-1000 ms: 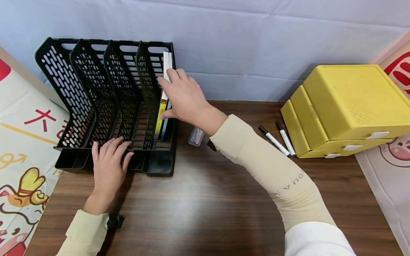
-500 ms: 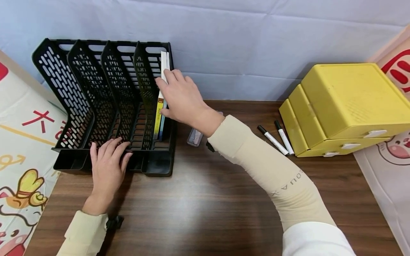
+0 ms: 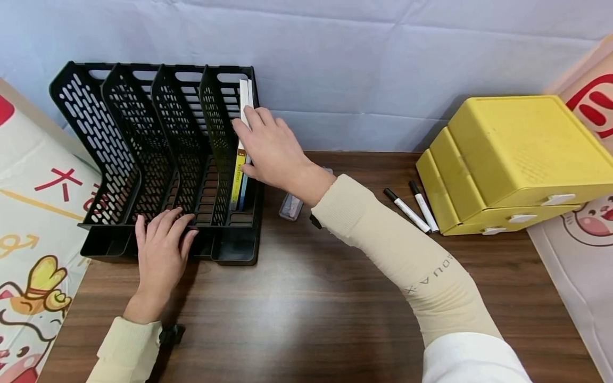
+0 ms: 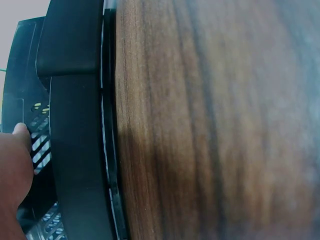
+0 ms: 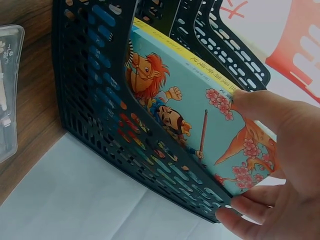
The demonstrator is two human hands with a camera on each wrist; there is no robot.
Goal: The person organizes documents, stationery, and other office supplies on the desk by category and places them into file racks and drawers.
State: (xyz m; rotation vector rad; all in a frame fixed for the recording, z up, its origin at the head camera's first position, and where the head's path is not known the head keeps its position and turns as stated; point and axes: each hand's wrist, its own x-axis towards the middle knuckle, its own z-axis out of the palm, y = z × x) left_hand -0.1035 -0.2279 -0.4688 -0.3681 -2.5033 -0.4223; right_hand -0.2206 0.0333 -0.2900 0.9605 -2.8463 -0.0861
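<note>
A black file rack (image 3: pixel 213 114) with slanted perforated dividers stands at the back left of the table. In its rightmost compartment stand two thin books: one with a yellow spine (image 3: pixel 237 178), the other with a light blue spine (image 3: pixel 243 189). My right hand (image 3: pixel 275 149) holds them across their upper edge. Seen from the right wrist, the thumb (image 5: pixel 255 105) lies at the yellow spine and the fingertips are by the rack's rim, beside an illustrated light blue cover (image 5: pixel 200 115). My left hand (image 3: pixel 162 250) rests over the rack's front edge, its fingers relaxed inside.
Partly under the right forearm lies a small clear plastic box (image 3: pixel 290 207). Two white markers with black caps, a nearer one (image 3: pixel 407 210) and a farther one (image 3: pixel 423 207), lie beside a yellow drawer unit (image 3: pixel 531 143) at right. Pale cloth hangs behind the table.
The view shifts slightly. Both hands keep nearly the same place, and the books stay upright in the right compartment.
</note>
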